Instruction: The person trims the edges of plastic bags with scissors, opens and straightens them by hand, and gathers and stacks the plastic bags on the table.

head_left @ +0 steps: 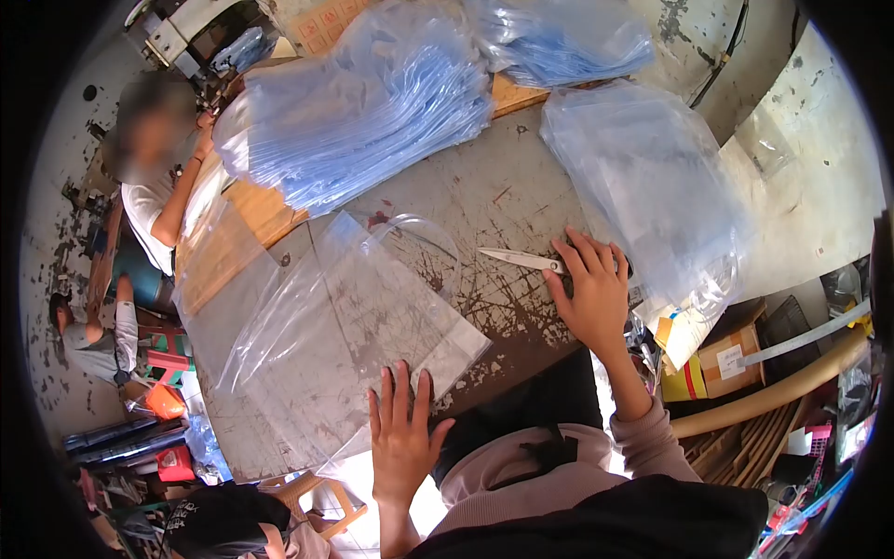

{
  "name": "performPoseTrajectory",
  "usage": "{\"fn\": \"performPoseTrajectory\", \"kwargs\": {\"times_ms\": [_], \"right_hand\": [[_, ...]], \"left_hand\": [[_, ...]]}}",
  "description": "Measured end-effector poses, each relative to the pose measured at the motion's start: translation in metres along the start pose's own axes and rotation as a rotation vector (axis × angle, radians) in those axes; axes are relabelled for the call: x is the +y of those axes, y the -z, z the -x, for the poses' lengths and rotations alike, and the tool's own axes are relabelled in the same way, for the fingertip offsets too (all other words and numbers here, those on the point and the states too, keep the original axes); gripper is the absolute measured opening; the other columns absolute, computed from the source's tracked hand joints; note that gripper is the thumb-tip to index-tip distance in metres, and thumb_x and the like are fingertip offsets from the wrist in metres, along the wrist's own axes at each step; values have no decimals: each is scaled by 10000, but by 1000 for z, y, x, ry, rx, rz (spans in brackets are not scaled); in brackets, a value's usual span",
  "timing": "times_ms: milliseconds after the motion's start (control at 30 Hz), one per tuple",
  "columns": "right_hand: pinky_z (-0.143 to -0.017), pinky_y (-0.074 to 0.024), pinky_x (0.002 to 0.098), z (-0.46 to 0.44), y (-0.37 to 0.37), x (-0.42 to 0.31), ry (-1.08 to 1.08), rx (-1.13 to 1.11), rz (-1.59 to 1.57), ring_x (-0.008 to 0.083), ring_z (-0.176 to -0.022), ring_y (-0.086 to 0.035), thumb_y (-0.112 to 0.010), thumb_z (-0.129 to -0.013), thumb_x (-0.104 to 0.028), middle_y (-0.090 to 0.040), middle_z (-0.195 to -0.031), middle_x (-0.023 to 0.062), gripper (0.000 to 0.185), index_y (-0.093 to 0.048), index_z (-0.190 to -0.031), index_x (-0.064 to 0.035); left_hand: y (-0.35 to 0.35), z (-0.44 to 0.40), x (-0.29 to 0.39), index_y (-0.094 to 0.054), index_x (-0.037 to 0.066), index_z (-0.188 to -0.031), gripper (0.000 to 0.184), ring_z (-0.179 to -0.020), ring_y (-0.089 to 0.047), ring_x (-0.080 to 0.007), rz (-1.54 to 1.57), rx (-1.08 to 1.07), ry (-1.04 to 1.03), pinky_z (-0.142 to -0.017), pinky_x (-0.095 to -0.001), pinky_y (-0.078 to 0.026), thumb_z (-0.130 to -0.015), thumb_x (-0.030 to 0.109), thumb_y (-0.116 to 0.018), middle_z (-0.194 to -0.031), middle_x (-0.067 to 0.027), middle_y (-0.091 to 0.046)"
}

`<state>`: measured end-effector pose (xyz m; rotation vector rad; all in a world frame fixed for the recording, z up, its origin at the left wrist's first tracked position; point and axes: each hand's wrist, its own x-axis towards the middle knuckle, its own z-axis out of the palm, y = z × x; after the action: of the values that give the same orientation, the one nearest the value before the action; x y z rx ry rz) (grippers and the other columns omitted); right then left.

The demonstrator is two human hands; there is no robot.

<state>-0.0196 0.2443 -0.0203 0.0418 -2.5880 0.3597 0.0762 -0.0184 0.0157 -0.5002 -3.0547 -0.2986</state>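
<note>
My left hand (pixel 405 429) is held palm down with its fingers spread at the near table edge. Its fingertips touch or hover just over a clear plastic bag (pixel 358 317), which lies flat with a looped strip at its far end. To the right, my right hand (pixel 596 293) rests with fingers stretched out over the handle end of a pair of scissors (pixel 521 258). The blades point left on the table; the handles are mostly hidden under the hand. Just beyond that hand lies a stack of clear plastic bags (pixel 643 177).
The worn table (pixel 410 205) carries a large pile of bluish plastic sheets (pixel 372 112) and a second pile (pixel 568 42) at the far side. Another person (pixel 158 200) sits at the left; others are lower left. A cardboard box (pixel 731 359) stands right of the table.
</note>
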Motion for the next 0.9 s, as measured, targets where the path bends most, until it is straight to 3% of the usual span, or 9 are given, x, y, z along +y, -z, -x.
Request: {"fn": "performPoseTrajectory", "kwargs": {"times_ms": [267, 533, 633, 700, 833, 900], "right_hand": [[-1011, -301, 482, 2, -5, 2, 6, 23, 4, 261, -1128, -503, -611, -830, -294, -559, -1220, 84, 351, -602, -1115, -89], [-1014, -305, 474, 2, -7, 2, 13, 37, 27, 262, -1124, -509, -612, -829, -294, -571, -1204, 80, 348, -605, -1107, -85], [-1010, -310, 470, 1, -7, 3, 25, 35, 37, 264, -1121, -510, -613, -830, -294, -575, -1196, 82, 345, -608, -1103, -82], [-1009, -312, 468, 3, -7, 3, 35, 35, 39, 264, -1118, -511, -613, -831, -294, -577, -1193, 83, 343, -609, -1100, -81], [-1006, -312, 463, 3, -8, 4, 43, 46, 32, 270, -1116, -514, -613, -834, -300, -574, -1202, 80, 350, -608, -1106, -81], [-1008, -309, 458, 3, -4, 6, 44, 40, 24, 269, -1116, -515, -614, -834, -307, -569, -1215, 77, 362, -605, -1118, -84]], "left_hand": [[-16, 7, -22, -550, 68, -1215, 469, -1188, -497, -339, 76, 54, -153, -940, -430, -457, -788, 224, -662, -1318, -183, -477], [-1, -7, -8, -512, 57, -1244, 519, -1212, -472, -331, 116, -7, -242, -964, -417, -446, -767, 194, -665, -1316, -184, -467], [2, -6, -8, -500, 25, -1246, 496, -1218, -466, -324, 150, -46, -253, -943, -396, -467, -775, 109, -635, -1313, -197, -465], [1, -5, -12, -522, -1, -1205, 468, -1140, -540, -313, 138, 19, -311, -846, -354, -526, -745, -3, -603, -1244, -203, -522], [10, -6, -9, -555, -15, -1136, 432, -978, -635, -276, 217, 138, -309, -723, -312, -562, -706, -57, -584, -1138, -181, -593], [16, -8, -2, -583, -20, -1023, 310, -779, -674, -230, 256, 240, -315, -624, -289, -558, -714, -49, -594, -968, -135, -647]]}}
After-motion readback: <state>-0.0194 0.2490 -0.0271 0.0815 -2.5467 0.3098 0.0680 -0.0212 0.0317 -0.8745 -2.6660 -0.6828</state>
